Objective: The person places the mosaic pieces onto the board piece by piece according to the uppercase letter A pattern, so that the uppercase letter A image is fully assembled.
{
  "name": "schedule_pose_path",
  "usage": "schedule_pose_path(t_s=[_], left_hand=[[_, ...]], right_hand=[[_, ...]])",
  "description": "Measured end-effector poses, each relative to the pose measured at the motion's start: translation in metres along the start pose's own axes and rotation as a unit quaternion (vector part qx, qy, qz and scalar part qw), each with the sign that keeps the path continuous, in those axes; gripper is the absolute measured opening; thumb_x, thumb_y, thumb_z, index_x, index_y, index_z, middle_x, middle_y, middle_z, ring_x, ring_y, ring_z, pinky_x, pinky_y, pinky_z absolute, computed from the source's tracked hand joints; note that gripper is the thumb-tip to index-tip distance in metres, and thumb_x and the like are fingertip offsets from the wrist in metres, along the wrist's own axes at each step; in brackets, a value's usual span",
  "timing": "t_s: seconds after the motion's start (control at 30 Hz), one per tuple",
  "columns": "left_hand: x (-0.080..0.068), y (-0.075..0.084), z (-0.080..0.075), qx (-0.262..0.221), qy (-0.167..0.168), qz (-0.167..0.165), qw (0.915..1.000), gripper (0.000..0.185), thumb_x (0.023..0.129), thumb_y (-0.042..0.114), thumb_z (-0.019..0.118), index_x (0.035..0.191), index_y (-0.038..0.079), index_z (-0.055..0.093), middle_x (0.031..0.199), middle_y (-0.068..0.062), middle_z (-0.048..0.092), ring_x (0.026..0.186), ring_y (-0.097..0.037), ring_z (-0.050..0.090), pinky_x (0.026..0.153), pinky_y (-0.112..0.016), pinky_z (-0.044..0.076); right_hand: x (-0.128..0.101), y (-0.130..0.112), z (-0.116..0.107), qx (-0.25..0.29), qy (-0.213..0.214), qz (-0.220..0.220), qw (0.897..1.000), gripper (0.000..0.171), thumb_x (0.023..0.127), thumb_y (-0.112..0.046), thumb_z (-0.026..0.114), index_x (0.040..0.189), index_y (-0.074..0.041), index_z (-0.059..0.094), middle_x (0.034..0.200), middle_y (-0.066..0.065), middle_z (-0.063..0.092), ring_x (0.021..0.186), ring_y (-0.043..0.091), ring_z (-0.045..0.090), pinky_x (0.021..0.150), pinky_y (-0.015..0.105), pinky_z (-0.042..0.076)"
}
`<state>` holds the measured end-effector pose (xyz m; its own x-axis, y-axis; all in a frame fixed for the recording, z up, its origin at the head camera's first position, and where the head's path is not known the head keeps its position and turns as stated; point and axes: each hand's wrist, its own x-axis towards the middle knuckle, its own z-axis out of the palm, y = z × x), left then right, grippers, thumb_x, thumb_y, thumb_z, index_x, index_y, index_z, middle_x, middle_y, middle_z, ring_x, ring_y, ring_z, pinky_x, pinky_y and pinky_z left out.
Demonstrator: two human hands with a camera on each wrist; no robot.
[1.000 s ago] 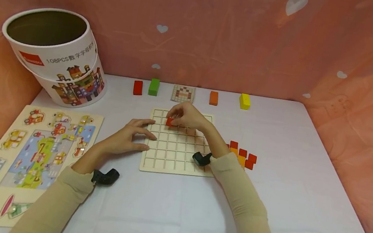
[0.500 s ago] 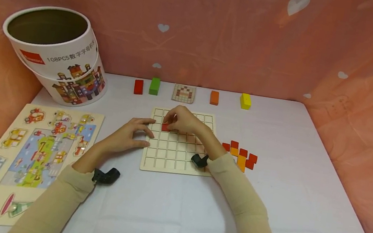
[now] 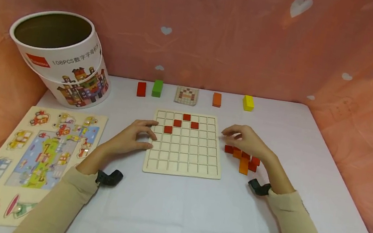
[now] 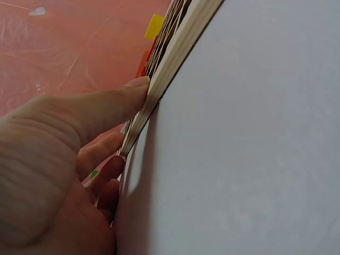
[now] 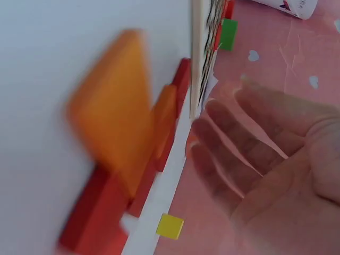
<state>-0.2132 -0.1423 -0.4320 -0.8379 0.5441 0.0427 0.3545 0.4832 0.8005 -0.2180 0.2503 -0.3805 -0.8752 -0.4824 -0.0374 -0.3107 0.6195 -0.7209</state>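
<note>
A wooden grid board [image 3: 184, 160] lies in the middle of the white table, with several red tiles [image 3: 177, 123] set in its upper rows. My left hand [image 3: 140, 136] rests flat at the board's left edge. In the left wrist view its thumb [image 4: 114, 98] presses that edge [image 4: 164, 74]. My right hand [image 3: 237, 136] hovers, holding nothing and with its fingers relaxed, over a pile of red and orange tiles [image 3: 244, 161] right of the board. The right wrist view shows the spread fingers [image 5: 234, 133] beside a blurred orange tile [image 5: 114, 133] and red tiles [image 5: 98, 215].
A white printed tub [image 3: 60, 59] stands at the back left, and a picture puzzle board [image 3: 31, 154] lies before it. Along the back edge sit a red block [image 3: 141, 89], a green block [image 3: 157, 88], a pattern card [image 3: 186, 96], an orange block [image 3: 216, 99] and a yellow block [image 3: 248, 103].
My right hand set a red tile into the board's left side, let go and moved right to the loose tile pile. The left hand stayed at the board's edge.
</note>
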Motion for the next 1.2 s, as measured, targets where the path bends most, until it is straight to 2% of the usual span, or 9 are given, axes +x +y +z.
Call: schedule_pose_path(t_s=[0.13,0.3,0.47,0.63,0.73,0.83,0.93,1.07,1.2], left_hand=[[0.000,-0.001,0.001,0.002,0.001,0.004,1.0000,0.016,0.086,0.012,0.078,0.101,0.009,0.072,0.155,-0.015,0.038,0.145,-0.037,0.024,0.116,-0.059,0.017],[-0.001,-0.003,0.000,0.007,0.006,0.014,0.9999,0.016,0.086,0.013,0.078,0.101,0.009,0.072,0.155,-0.016,0.038,0.144,-0.039,0.024,0.115,-0.061,0.017],[-0.001,-0.004,-0.001,0.009,0.006,0.016,0.9998,0.016,0.087,0.014,0.078,0.102,0.010,0.072,0.155,-0.014,0.038,0.144,-0.037,0.025,0.116,-0.060,0.017],[0.000,-0.003,0.000,0.010,0.000,0.013,0.9999,0.016,0.088,0.015,0.077,0.102,0.010,0.072,0.155,-0.014,0.039,0.145,-0.037,0.025,0.116,-0.061,0.016],[0.000,-0.003,0.001,0.010,0.000,0.014,0.9998,0.016,0.087,0.014,0.077,0.102,0.010,0.072,0.155,-0.015,0.039,0.145,-0.037,0.025,0.116,-0.061,0.017],[0.001,-0.003,0.001,0.009,0.002,0.016,0.9998,0.016,0.087,0.013,0.078,0.101,0.009,0.072,0.155,-0.015,0.039,0.145,-0.037,0.025,0.116,-0.060,0.017],[0.001,-0.003,0.001,0.006,0.003,0.014,0.9999,0.016,0.087,0.012,0.078,0.102,0.010,0.072,0.155,-0.014,0.039,0.145,-0.036,0.024,0.116,-0.058,0.016],[0.001,-0.003,0.002,0.008,0.002,0.009,0.9999,0.016,0.087,0.013,0.078,0.102,0.010,0.072,0.155,-0.013,0.038,0.145,-0.036,0.024,0.117,-0.059,0.016],[0.000,-0.002,0.001,0.007,0.001,-0.001,1.0000,0.017,0.087,0.014,0.078,0.102,0.010,0.072,0.156,-0.012,0.038,0.146,-0.036,0.023,0.116,-0.059,0.016]], right_hand=[[-0.016,-0.007,0.009,-0.039,-0.028,-0.007,0.999,0.047,0.097,-0.017,0.065,0.138,0.004,0.054,0.146,0.021,0.050,0.140,0.041,0.036,0.111,0.061,0.029],[0.002,-0.040,0.043,-0.156,-0.066,-0.054,0.984,0.066,0.100,-0.037,0.058,0.153,-0.005,0.037,0.163,0.012,0.025,0.151,0.038,0.007,0.114,0.067,0.007],[0.034,-0.070,0.073,-0.231,-0.115,-0.079,0.963,0.069,0.104,-0.049,0.045,0.159,-0.013,0.024,0.167,0.003,0.012,0.153,0.031,-0.003,0.115,0.065,-0.001],[0.055,-0.081,0.091,-0.273,-0.163,-0.060,0.946,0.072,0.103,-0.057,0.038,0.159,-0.015,0.022,0.167,0.000,0.011,0.153,0.027,-0.004,0.116,0.065,0.002],[0.057,-0.080,0.092,-0.250,-0.180,-0.044,0.951,0.072,0.103,-0.056,0.039,0.160,-0.015,0.021,0.167,-0.001,0.009,0.153,0.026,-0.006,0.116,0.065,0.003],[0.050,-0.072,0.081,-0.199,-0.160,-0.045,0.966,0.071,0.103,-0.049,0.047,0.159,-0.013,0.022,0.167,0.002,0.012,0.153,0.029,-0.002,0.116,0.064,0.003],[0.036,-0.054,0.059,-0.125,-0.111,-0.052,0.985,0.065,0.099,-0.030,0.062,0.153,-0.004,0.036,0.160,0.013,0.032,0.150,0.036,0.018,0.117,0.060,0.013],[0.013,-0.023,0.027,-0.024,-0.042,-0.028,0.998,0.046,0.089,-0.003,0.072,0.132,0.004,0.058,0.133,0.018,0.058,0.126,0.036,0.048,0.109,0.053,0.035],[-0.007,0.004,0.007,0.028,-0.006,-0.003,1.000,0.039,0.085,0.007,0.073,0.122,0.006,0.063,0.116,0.018,0.062,0.103,0.032,0.055,0.091,0.041,0.048]])
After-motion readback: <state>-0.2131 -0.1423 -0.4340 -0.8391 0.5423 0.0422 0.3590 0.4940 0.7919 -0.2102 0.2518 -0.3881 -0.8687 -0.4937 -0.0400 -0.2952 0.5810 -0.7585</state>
